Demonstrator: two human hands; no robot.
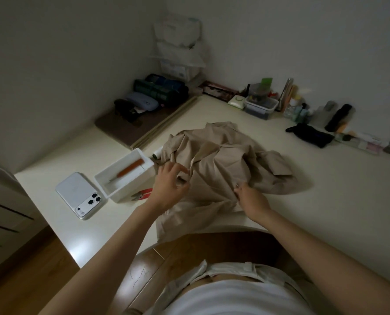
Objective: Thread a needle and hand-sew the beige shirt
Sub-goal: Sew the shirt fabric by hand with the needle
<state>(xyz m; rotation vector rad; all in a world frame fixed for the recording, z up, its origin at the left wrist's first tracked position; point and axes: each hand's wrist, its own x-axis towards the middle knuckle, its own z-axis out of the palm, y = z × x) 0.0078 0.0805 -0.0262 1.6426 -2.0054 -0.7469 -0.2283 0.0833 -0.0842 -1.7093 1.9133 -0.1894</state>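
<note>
The beige shirt (225, 164) lies crumpled on the white table (326, 201), one part hanging over the front edge. My left hand (170, 186) pinches a fold at the shirt's left side, fingers curled into the cloth. My right hand (250, 196) grips the fabric near the shirt's lower middle. A white thread spool (157, 153) lies just left of the shirt. Small red snips (142, 193) rest by my left wrist. No needle can be made out.
A white open box (123, 176) holding an orange-handled tool (130, 169) stands left of the shirt, with a white phone (81, 195) beside it. Bottles, containers and a black pouch (311, 134) line the back wall; pouches sit on a brown mat (130, 130) at back left.
</note>
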